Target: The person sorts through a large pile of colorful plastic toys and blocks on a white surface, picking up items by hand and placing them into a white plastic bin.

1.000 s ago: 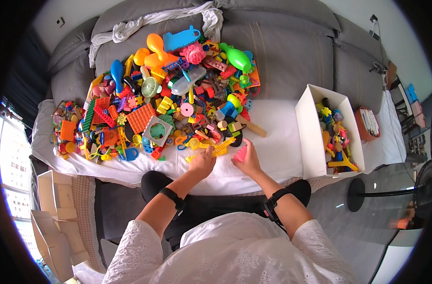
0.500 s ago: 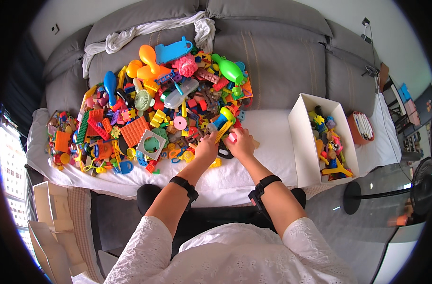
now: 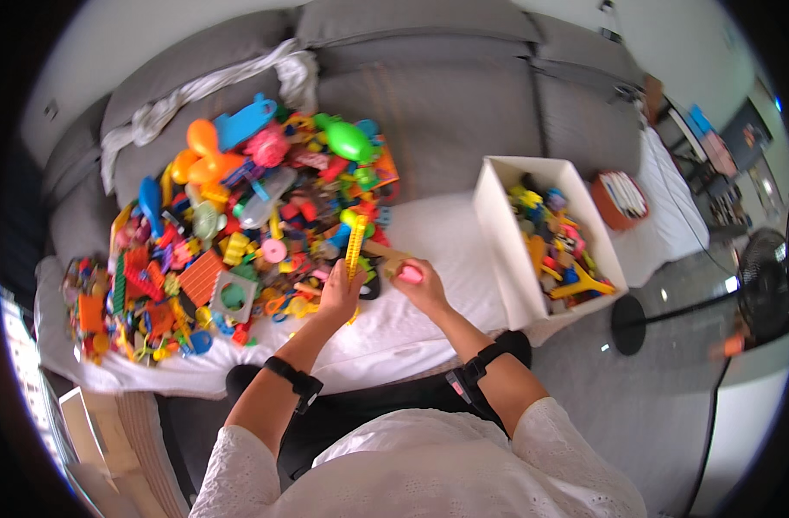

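Observation:
A big heap of colourful plastic toys (image 3: 239, 224) lies on a white sheet over a grey sofa. My left hand (image 3: 340, 293) grips a long yellow toothed toy strip (image 3: 354, 246), held upright at the heap's right edge. My right hand (image 3: 418, 285) is closed on a small pink toy piece (image 3: 409, 274), just right of the left hand, over the white sheet (image 3: 429, 242). A white box (image 3: 498, 216) partly filled with toys stands to the right of both hands. Both wrists wear black bands.
A crumpled white cloth (image 3: 196, 91) lies on the sofa back. An orange-brown round basket (image 3: 619, 198) sits beyond the box. A black fan (image 3: 761, 285) on a round base (image 3: 638, 324) stands on the floor at right. Cardboard boxes (image 3: 92, 432) are at lower left.
Both hands moved from the sheet's near edge up to the heap. My left hand took up the yellow strip; my right hand kept the pink piece and shifted right.

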A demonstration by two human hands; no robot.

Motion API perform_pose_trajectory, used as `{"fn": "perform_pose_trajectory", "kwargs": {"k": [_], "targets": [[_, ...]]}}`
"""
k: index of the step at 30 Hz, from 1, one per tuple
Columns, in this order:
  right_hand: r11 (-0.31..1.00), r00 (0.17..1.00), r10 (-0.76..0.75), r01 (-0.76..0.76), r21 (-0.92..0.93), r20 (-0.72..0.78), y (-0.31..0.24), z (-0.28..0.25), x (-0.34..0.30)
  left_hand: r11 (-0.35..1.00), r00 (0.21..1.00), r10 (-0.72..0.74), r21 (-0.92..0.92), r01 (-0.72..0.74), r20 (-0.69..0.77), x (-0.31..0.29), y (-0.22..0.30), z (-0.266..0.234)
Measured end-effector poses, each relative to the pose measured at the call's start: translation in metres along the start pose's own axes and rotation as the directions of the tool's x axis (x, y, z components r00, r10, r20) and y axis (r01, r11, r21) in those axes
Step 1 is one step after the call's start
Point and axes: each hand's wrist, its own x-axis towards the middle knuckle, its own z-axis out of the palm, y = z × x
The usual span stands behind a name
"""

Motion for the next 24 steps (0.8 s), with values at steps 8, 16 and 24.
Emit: {"fn": "perform_pose_trajectory", "kwargs": {"k": [8,16,24], "targets": [[0.854,0.835,-0.455,0.31,-0.417,-0.31,-0.089,-0.205,-0.021,0.627,0.772,-0.066,-0.576,0.524,0.632,0.055,0.184,0.092],[0.734,0.814,-0.196,-0.248,-0.633,-0.546,-0.043,-0.311,-0.05,0.484,0.797,-0.207,-0.648,0.588,0.568,0.086,0.293,0.196],[0.616,0.838,-0.531,0.278,-0.737,-0.127,-0.071,-0.22,-0.05,0.765,0.941,0.181,-0.643,0.047,0.284,0.032,0.223,0.152]]}}
